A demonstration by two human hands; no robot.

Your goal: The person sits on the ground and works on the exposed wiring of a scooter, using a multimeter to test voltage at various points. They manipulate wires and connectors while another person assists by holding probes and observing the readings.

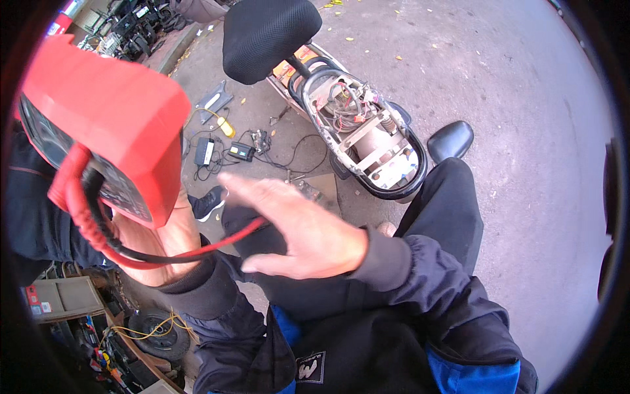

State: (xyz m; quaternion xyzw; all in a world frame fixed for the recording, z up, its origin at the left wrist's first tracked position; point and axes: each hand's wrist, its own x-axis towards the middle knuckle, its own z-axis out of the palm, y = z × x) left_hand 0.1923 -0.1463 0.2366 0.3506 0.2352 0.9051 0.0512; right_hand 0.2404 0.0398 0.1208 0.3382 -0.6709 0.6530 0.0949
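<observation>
- Red meter (154,121): in mid-air, off the scooter frame's (365,132) left edge, propped on left hand (167,246), probably to keep its face viewable; fingers hidden, couldn't tell if clamped.
- Right hand (305,230): thumb and fingers apart; red lead (226,242) ran up to it, contact unclear.
- Count: one meter, one red lead, one black lead (144,258), two black adapters (241,152) on pavement (538,217), left of frame; one seat (269,36), frame's far end.
</observation>
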